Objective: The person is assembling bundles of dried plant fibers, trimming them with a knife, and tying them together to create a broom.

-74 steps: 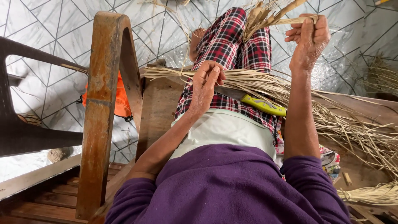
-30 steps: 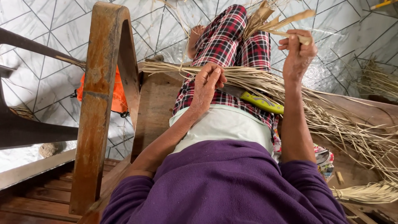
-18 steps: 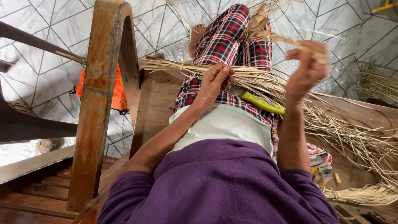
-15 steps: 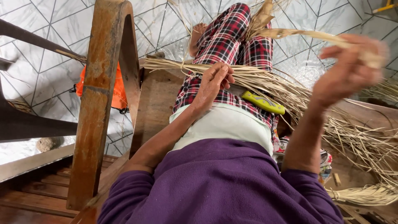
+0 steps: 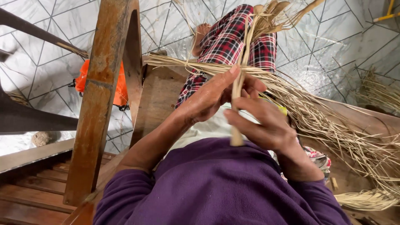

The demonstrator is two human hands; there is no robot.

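My left hand (image 5: 210,96) and my right hand (image 5: 263,122) meet over my lap, both pinching one long dry palm-leaf strip (image 5: 243,54). The strip runs from near my chest up past my plaid-trousered knees to a frayed tuft at the top. Under my hands a bundle of thin dry straw strips (image 5: 316,121) lies across my thighs and fans out to the right. A yellow-handled knife (image 5: 283,109) shows only as a sliver behind my right hand.
A wooden chair arm (image 5: 100,96) rises at the left, with an orange cloth (image 5: 85,81) behind it. Another tied straw bundle (image 5: 366,199) lies at the lower right. More straw (image 5: 377,89) sits on the tiled floor at the right.
My right hand swung the leaf strip out to the right, then brought it back over my lap. My left hand lifted off the straw bundle and took hold of the strip too.
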